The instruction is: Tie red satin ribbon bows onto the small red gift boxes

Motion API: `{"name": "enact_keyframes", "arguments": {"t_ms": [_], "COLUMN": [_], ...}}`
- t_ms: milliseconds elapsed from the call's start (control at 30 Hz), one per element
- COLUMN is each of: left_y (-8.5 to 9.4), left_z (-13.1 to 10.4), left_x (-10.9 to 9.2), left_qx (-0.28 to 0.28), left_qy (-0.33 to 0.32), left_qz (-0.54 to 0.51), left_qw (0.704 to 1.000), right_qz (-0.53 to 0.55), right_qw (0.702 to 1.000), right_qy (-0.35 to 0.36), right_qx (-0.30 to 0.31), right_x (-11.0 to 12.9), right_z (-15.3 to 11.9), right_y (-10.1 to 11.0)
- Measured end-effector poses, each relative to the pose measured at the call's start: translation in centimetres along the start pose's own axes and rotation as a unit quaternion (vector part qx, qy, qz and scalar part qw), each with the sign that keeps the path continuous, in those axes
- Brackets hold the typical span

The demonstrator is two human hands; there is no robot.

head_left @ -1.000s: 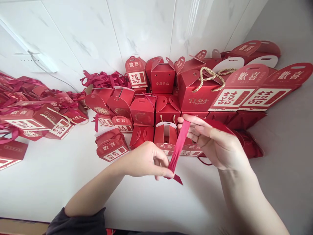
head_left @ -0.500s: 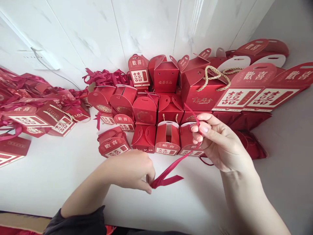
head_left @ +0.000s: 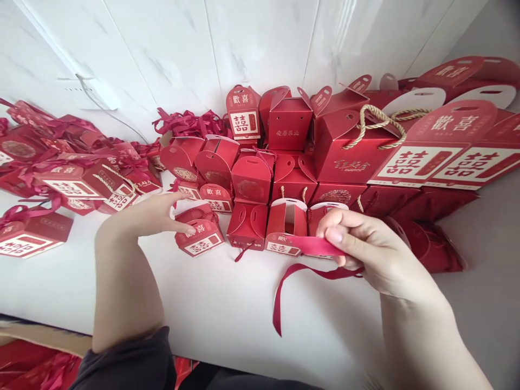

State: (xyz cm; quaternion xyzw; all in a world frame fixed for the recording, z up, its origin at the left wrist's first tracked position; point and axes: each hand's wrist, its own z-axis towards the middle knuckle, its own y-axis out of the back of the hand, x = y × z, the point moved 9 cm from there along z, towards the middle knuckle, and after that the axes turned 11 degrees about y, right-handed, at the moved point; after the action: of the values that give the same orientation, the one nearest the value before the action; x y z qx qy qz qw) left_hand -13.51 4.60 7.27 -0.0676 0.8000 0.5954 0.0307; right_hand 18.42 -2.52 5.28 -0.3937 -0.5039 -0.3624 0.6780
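My right hand [head_left: 365, 249] pinches a dark red ribbon [head_left: 280, 295] between thumb and fingers. One short flat end of it points left, and a longer tail hangs in a curve over the white tabletop. My left hand [head_left: 140, 216] reaches to a small red gift box [head_left: 199, 235] with white character panels. Its thumb and fingers are spread at the box's left upper side; whether they touch it, I cannot tell. Beside that box stands another red box [head_left: 247, 230] with a cord hanging at its front, then an open-topped red box [head_left: 286, 222].
Rows of red boxes rise behind, including a large one with rope handles [head_left: 345, 151]. At left lies a pile of ribboned boxes [head_left: 77, 179]. A loose heap of ribbon [head_left: 195, 123] rests against the marbled wall [head_left: 260, 43]. A cardboard edge [head_left: 44, 330] borders the lower left.
My left hand has let go of the ribbon and moved left and up to the small box. The ribbon now hangs from my right hand. The view has shifted slightly left.
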Motion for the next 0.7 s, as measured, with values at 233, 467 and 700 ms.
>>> {"name": "enact_keyframes", "arguments": {"t_ms": [233,467,700], "left_y": [-4.4,-6.4,-6.5], "left_z": [-1.5,-5.2,-8.9], "left_x": [-0.3,0.0,1.1], "left_qx": [0.121,0.023,0.003], "left_qy": [0.038,0.015,-0.034], "left_qz": [-0.018,-0.051,-0.104], "left_qw": [0.992,0.998,0.994], "right_qz": [-0.025,-0.108,-0.211], "right_qw": [0.998,0.988,0.951], "right_qy": [-0.004,-0.007,-0.046], "right_qx": [0.052,0.113,0.222], "right_x": [0.1,-1.1,-5.0], "right_z": [-0.3,0.1,-0.4], "right_y": [-1.2,-2.8,-6.3]}}
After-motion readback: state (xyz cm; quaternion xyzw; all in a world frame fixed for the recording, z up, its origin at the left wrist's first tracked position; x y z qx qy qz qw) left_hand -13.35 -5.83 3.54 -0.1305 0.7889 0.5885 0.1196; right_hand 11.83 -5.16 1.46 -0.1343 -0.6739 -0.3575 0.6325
